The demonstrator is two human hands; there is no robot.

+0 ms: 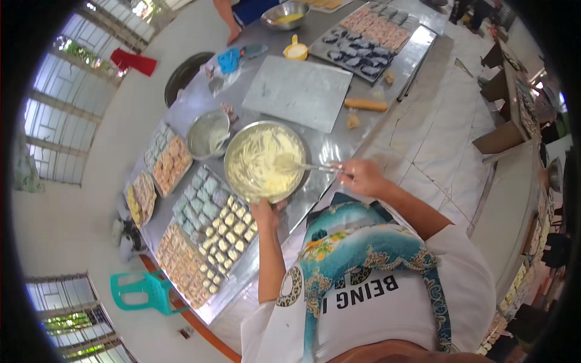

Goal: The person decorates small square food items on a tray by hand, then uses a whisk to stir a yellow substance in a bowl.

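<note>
A metal mixing bowl (232,185) holds a pale yellow creamy mixture (268,159), some of it smeared up the wall. My left hand (268,213) grips the bowl's near rim. Closed around the handle of a metal utensil (320,168) is my right hand (361,177); the utensil's head is in the mixture, coated, so its kind cannot be told. Touching or close beside the bowl on the left is a second metal bowl (206,136) with whitish residue and a light-coloured tool in it. An upside-down or flat metal tray (297,90) lies beyond the mixing bowl.
Trays of coated pieces (199,204) fill the table's left end, and another loaded tray (358,54) lies at the far right. A yellow measuring cup (296,51), a blue cloth (228,60) and an orange roll (366,105) lie about. Another person's arm (227,20) reaches the far edge. A green plastic chair (143,290) stands at left.
</note>
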